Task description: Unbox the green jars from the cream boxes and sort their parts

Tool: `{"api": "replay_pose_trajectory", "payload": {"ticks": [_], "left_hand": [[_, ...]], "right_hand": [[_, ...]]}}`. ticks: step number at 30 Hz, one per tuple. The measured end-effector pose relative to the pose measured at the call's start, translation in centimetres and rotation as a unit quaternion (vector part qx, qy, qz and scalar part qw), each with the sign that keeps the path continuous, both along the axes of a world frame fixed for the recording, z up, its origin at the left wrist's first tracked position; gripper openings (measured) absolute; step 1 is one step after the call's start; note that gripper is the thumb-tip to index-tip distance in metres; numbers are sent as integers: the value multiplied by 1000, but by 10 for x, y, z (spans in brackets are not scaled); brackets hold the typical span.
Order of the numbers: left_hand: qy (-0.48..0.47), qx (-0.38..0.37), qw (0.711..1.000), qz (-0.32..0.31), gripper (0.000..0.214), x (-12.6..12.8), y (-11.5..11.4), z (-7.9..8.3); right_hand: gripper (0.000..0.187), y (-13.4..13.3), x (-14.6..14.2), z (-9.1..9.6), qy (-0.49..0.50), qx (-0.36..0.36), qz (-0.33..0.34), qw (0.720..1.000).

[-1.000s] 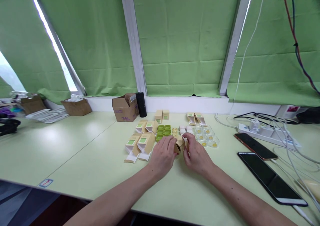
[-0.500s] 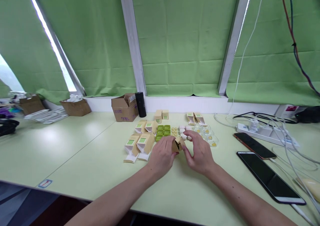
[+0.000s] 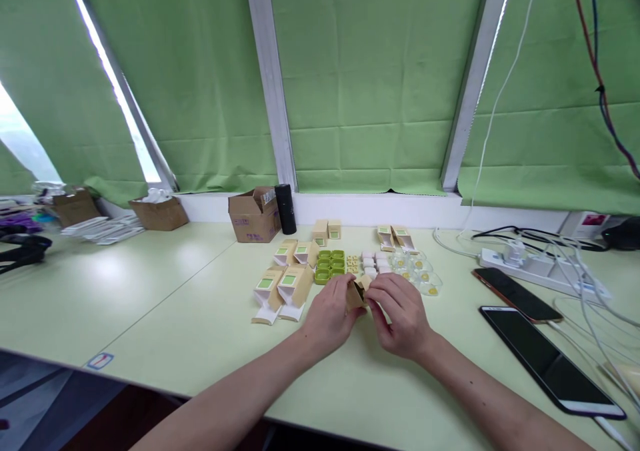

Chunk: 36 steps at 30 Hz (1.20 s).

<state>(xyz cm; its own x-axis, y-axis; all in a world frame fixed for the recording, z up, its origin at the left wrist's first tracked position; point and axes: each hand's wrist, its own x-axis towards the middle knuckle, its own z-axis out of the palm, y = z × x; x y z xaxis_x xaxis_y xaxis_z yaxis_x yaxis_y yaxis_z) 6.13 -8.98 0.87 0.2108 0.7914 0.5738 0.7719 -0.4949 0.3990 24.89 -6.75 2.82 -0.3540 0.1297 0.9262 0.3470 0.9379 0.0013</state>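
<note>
A small tan cardboard box (image 3: pixel 358 292) is held between both hands just above the pale green table (image 3: pixel 165 291). My left hand (image 3: pixel 330 314) grips its left side with curled fingers. My right hand (image 3: pixel 401 311) pinches the box's open flap end on the right. Just beyond the hands lie green square cases (image 3: pixel 329 266), small cream and white pieces (image 3: pixel 369 262) and clear lids with yellow centres (image 3: pixel 420 272). To the left lie several tan boxes with green labels (image 3: pixel 281 286), their flaps open.
Two dark phones (image 3: pixel 545 358) and a white power strip (image 3: pixel 530 262) with cables lie at the right. A brown carton (image 3: pixel 254 214) and a black cylinder (image 3: pixel 287 208) stand by the window ledge. More cartons (image 3: pixel 160 212) sit at the far left. Green blinds hang behind.
My right hand lifted off the box with fingers apart half a second ago, then closed back onto its flap end. The left hand kept its hold.
</note>
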Motion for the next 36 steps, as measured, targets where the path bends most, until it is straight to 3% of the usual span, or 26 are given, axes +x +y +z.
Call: {"api": "replay_pose_trajectory", "payload": {"ticks": [6,12,16,22,26,32,36], "left_hand": [[-77,-115,990,-13,50,4,1,6],[-114,-155,980,-48,42,5,-3,12],[-104,-163,980,-36,31,5,-3,12],[-88,-165,982,-34,38,4,-3,11],[-95,-160,982,-39,48,3,-3,10],[-101,-166,980,-32,74,3,0,5],[-111,-179,977,-30,78,2,2,6]], "right_hand": [[28,0,0,3,-29,-1,28,999],[45,2,-3,2,-113,13,55,992],[37,9,2,3,-83,8,-10,996],[23,18,15,5,-49,-31,-160,985],[17,24,17,1,-36,-76,-224,971],[17,28,18,-3,-40,-98,-249,963],[22,27,17,-2,-58,-95,-228,967]]}}
